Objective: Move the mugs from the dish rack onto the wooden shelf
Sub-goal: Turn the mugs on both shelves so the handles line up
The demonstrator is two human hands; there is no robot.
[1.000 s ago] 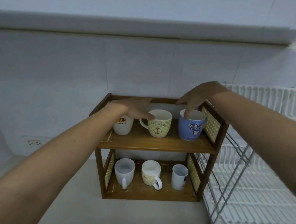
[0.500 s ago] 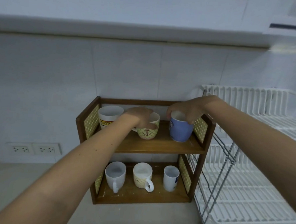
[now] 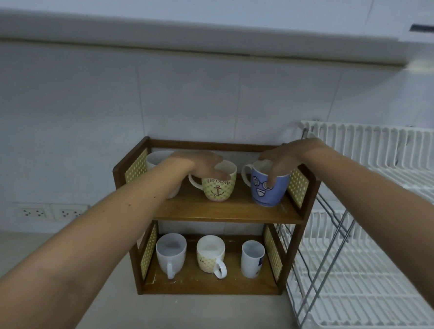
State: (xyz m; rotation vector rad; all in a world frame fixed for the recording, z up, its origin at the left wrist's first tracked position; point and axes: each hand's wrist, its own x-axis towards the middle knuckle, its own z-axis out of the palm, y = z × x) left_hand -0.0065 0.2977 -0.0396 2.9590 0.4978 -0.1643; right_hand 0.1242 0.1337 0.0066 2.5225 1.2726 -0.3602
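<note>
A two-tier wooden shelf [image 3: 228, 213] stands against the wall. On its top tier my left hand [image 3: 198, 164] grips the rim of a green anchor mug [image 3: 218, 186], which rests on the board. My right hand [image 3: 282, 158] grips the rim of a blue face mug [image 3: 266, 192], also on the top board at the right. A white mug [image 3: 157, 159] stands at the top left, partly hidden by my left arm. The lower tier holds a white mug [image 3: 170, 253], a cream mug [image 3: 210, 256] and a small white cup [image 3: 252, 259]. No mugs show in the white dish rack [image 3: 371, 275] at the right.
The dish rack's metal frame [image 3: 330, 250] leans close to the shelf's right side. Wall sockets [image 3: 50, 212] sit at the left above the light counter [image 3: 201, 318]. A ledge runs along the tiled wall overhead.
The blue mug has turned so its face print points forward and its handle left. The green anchor mug has been shifted slightly under my left hand. Both hands stay on the rims.
</note>
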